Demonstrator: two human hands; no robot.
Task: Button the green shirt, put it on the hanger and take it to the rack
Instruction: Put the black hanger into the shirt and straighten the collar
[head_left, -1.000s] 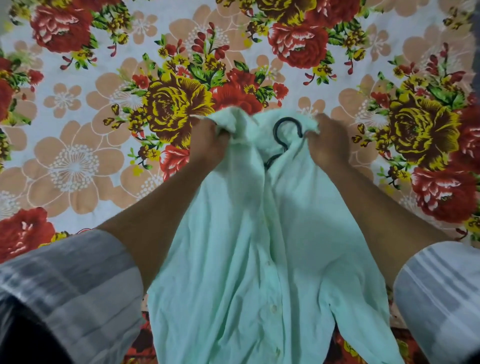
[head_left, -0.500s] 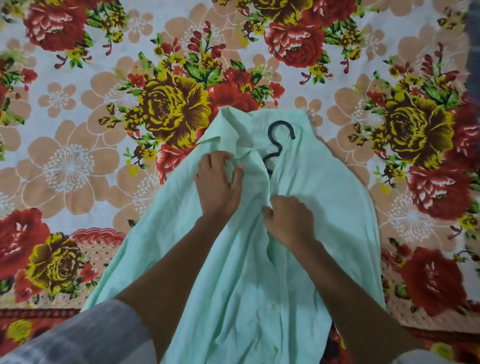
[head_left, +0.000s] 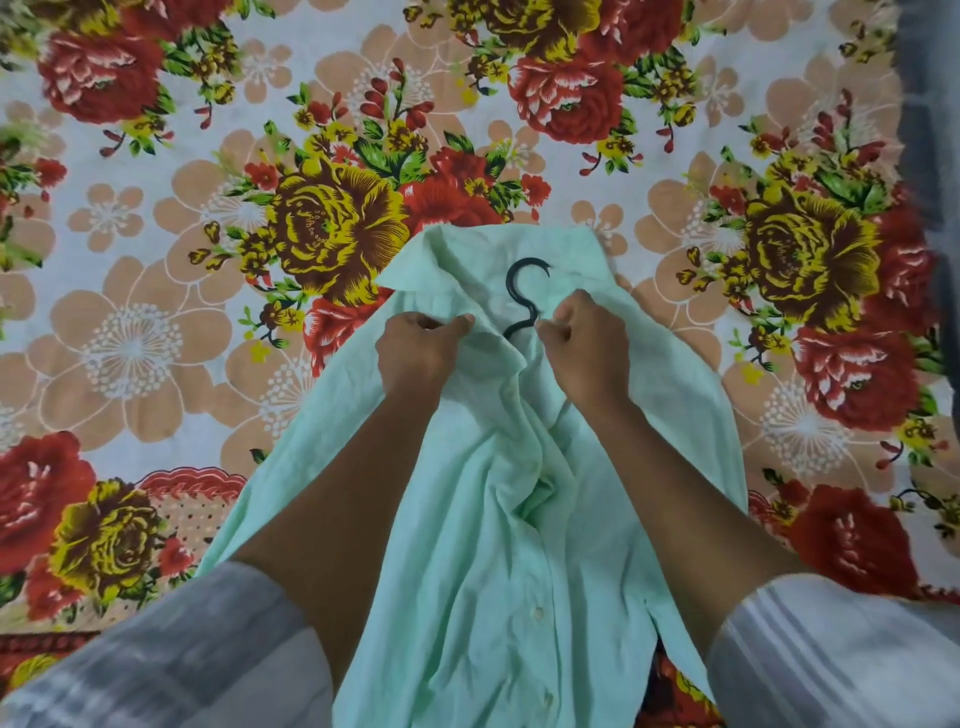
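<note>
So the green shirt (head_left: 498, 519) is lying front-up on a bed covered by a loud floral bedsheet (head_left: 156, 322), collar end pointing away from the person. The black hanger (head_left: 524, 296) is already inside it, only the hook and a bit of the neck poke out at the open collar, the rest is hidden under the fabric. Left hand (head_left: 415, 353) has its fingers curled in, pinching the left side of the collar area just beside the hook. Right hand (head_left: 587, 348) is doing the same on the other side, fingers bunched around the cloth of the right front edge right next to the hanger neck. Top of the placket looks undone and gapes a bit, lower down there's a white button (head_left: 538, 613) sitting on the closed part. Pale striped sleeves (head_left: 182, 660) show at the bottom corners.
</note>
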